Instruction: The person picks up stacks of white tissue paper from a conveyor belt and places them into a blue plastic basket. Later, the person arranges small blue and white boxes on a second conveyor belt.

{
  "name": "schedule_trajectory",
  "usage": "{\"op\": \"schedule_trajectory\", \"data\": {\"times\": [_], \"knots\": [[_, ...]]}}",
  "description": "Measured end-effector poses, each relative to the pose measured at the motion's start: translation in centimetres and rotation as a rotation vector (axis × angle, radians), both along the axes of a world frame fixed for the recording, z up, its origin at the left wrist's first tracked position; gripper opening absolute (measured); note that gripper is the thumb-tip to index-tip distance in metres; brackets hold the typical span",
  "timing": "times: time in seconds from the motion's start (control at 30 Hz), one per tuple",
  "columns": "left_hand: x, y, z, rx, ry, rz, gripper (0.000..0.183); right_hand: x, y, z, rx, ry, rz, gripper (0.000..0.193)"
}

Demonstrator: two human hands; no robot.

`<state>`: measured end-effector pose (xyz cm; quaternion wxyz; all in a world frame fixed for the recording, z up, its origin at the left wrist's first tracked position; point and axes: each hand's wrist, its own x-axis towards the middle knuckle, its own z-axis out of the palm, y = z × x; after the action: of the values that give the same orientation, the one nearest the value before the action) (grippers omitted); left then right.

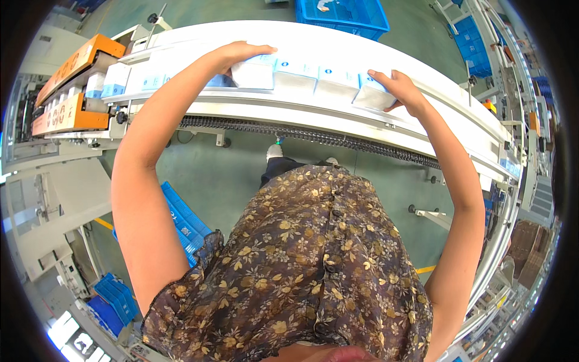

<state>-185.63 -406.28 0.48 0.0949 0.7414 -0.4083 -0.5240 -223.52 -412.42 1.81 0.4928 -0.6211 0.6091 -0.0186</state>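
Several white-and-blue box-shaped packs stand side by side in a short row on the white conveyor. My left hand [237, 54] is closed round the left end pack [253, 75], its thumb along the top far edge. At the other end, my right hand [403, 92] grips the right end pack [371, 95], which sits slightly tilted. Between them are two middle packs, one [295, 77] beside the left end pack and another [336, 85] further right. Parts of the fingers are hidden behind the packs.
More white-and-blue packs [114, 80] line the belt at the left, beside an orange-sided feed unit [72, 120]. A white conveyor [446, 78] curves right, with a dark chain [313, 136] below its near edge. Blue crates stand beyond [344, 27] and at lower left [181, 217].
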Motion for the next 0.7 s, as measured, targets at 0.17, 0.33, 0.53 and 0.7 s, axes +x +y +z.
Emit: {"op": "schedule_trajectory", "data": {"times": [0.17,0.33,0.53,0.7], "knots": [[-6.2,3.0,-5.2,-0.601,-0.634,-0.090,0.079,-4.5,0.9,-2.9,-0.647,0.530,0.350,0.070],[-13.9,6.6,-0.7,-1.228,-0.573,0.037,0.058,3.6,5.6,3.9,-1.027,-0.104,0.203,0.040],[2.7,9.3,1.1,-1.251,-1.062,0.380,0.056,8.8,5.3,1.4,-0.598,0.299,0.509,0.058],[9.4,9.3,0.1,-0.602,-0.622,0.166,0.075,3.0,3.9,-3.4,-0.737,0.010,0.350,0.079]]}}
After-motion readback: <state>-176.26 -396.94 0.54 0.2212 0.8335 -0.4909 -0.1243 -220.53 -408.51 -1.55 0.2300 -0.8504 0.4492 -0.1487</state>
